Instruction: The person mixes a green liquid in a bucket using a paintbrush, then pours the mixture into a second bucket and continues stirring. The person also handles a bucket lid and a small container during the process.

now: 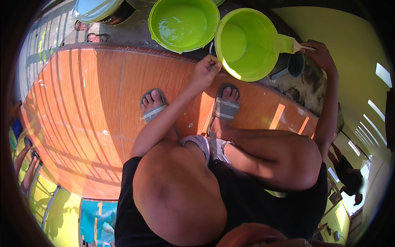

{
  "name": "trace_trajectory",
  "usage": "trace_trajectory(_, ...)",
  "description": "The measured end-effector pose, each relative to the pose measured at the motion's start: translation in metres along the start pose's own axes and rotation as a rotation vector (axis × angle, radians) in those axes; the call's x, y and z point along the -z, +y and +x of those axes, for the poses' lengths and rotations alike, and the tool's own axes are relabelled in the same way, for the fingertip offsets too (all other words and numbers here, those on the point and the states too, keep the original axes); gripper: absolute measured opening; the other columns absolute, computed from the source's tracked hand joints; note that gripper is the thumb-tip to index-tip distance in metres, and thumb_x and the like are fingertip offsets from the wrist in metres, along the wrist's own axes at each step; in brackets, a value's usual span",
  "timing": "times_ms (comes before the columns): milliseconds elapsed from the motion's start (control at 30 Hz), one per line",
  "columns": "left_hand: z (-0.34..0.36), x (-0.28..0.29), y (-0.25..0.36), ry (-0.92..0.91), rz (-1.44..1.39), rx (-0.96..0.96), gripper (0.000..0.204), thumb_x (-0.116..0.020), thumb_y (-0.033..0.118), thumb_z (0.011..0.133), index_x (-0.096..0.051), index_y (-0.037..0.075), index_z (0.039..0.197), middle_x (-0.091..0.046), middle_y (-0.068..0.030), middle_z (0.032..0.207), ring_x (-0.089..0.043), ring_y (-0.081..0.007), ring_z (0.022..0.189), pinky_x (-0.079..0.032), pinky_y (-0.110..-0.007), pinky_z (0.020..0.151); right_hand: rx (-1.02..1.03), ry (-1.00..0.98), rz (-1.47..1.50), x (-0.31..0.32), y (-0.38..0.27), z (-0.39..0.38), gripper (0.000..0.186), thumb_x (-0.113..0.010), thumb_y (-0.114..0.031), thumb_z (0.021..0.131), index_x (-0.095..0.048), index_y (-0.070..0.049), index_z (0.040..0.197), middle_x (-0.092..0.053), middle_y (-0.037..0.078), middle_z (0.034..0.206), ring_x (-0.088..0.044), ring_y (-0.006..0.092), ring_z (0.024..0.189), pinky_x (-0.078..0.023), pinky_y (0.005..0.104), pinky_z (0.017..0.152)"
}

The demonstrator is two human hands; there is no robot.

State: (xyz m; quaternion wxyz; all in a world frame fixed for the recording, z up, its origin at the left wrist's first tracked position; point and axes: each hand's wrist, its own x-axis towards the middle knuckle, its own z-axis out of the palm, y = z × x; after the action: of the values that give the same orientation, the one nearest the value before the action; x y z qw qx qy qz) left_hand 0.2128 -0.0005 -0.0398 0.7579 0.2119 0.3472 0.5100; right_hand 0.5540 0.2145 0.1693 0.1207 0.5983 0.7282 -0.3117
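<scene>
A round bucket (pixel 256 61), coated inside with bright green paint, stands at the far middle right. At its near left rim my left hand (pixel 205 73) is closed, the fingers pinching the edge. My right hand (pixel 321 55) grips the pale handle of a wide paintbrush (pixel 284 43) from the right. Green paint covers the brush head, which lies across the bucket's right rim. Close by on the left is a second bucket (pixel 184 38) holding wet green paint. Below the brush, a dark dipper (pixel 295 65) with a grey handle rests on the rough ground.
A lidded pail (pixel 108 11) stands at the far left. Orange tiles (pixel 90 107) carry barred shadows around my sandalled feet (pixel 227 103). A yellow-green wall (pixel 349 61) rises on the right. One person (pixel 349 175) is at the far right; another person's legs (pixel 29 164) show at left.
</scene>
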Motion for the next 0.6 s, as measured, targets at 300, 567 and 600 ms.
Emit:
trace_trajectory(300, 0.004, 0.001, -0.008, -0.001, -0.012, -0.035, 0.018, -0.059, 0.018, 0.101, -0.053, 0.002, 0.104, -0.064, -0.0057, 0.1, -0.065, -0.0131, 0.093, -0.06, -0.032, 0.083, 0.025, 0.034, 0.158, 0.043, -0.062, -0.01, 0.032, -0.069, -0.02, 0.091, -0.068, 0.004, 0.113, -0.071, 0.009, 0.104, -0.064, 0.0161, 0.101, -0.048, 0.0311, 0.093)
trace_trajectory(567, 0.0, -0.002, 0.001, -0.009, -0.011, -0.035, 0.016, -0.06, 0.015, 0.1, -0.055, 0.0, 0.103, -0.066, -0.0066, 0.093, -0.066, -0.0143, 0.089, -0.055, -0.03, 0.078, 0.544, 0.018, -0.259, -0.063, -0.242, 0.079, 0.031, -0.066, -0.023, 0.093, -0.068, 0.001, 0.112, -0.07, 0.013, 0.101, -0.068, 0.0241, 0.088, -0.053, 0.034, 0.079)
trace_trajectory(600, 0.0, -0.002, 0.002, -0.019, -0.02, -0.029, 0.016, -0.061, 0.016, 0.1, -0.056, 0.001, 0.103, -0.067, -0.0064, 0.092, -0.065, -0.0141, 0.09, -0.054, -0.03, 0.078, 0.673, 0.133, -0.464, -0.085, -0.257, 0.093, 0.028, -0.067, -0.022, 0.092, -0.069, -0.001, 0.11, -0.07, 0.015, 0.103, -0.069, 0.0299, 0.088, -0.054, 0.0371, 0.078)
